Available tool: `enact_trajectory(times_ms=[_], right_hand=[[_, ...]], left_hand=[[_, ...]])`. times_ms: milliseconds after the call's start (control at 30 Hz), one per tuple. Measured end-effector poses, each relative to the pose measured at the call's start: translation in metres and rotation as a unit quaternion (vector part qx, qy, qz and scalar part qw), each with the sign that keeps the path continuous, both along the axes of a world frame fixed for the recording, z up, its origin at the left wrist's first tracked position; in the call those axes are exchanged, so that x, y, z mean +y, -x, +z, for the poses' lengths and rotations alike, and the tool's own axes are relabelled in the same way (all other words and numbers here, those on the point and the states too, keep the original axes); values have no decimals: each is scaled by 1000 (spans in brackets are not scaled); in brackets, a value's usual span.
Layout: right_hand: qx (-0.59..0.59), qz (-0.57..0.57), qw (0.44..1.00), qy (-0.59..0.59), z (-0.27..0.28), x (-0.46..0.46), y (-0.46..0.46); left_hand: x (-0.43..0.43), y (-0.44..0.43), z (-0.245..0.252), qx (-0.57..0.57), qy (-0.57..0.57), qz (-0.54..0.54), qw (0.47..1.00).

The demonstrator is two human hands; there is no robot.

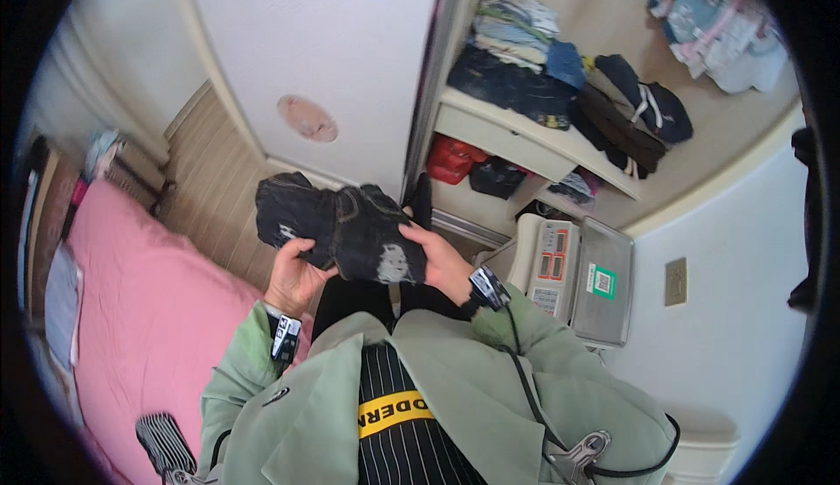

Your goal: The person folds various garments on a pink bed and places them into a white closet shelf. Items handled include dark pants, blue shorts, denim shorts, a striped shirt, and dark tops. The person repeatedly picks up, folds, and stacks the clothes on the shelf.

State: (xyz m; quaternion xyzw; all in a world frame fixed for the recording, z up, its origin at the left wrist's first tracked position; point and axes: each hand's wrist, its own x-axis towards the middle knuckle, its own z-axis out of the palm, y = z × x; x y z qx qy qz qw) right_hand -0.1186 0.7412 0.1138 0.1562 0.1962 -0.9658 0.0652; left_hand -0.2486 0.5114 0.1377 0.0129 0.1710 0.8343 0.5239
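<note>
A pair of dark denim shorts [341, 229] with frayed, pale distressed patches is held out in front of my body. My left hand [292, 278] grips its lower left part, thumb on top and fingers beneath. On the other side, my right hand [440, 258] pinches the right part, with the thumb lying over the cloth. The fingers under the fabric are mostly hidden. Light stitching runs along the seams and the curved pocket edge.
An open wardrobe [535, 150] at upper right holds folded clothes [515, 32], dark trousers [620, 117] and hanging garments [722, 32]. A digital scale [577, 275] stands by the wall at right. To the left is a bed with a pink cover [151, 288]; a sliding door [367, 45] is ahead.
</note>
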Motion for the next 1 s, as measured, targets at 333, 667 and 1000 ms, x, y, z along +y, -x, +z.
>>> enact_trajectory(times_ms=[333, 667, 1000], right_hand=[[-52, -223, 919, -322, 104, 184, -68], [-132, -306, 787, -519, 118, 449, 18], [-170, -140, 213, -952, 34, 421, 48]], left_hand=[[225, 32, 80, 122, -29, -248, 961], [470, 119, 61, 216, 205, -137, 945], [478, 151, -21, 275, 283, -187, 900]])
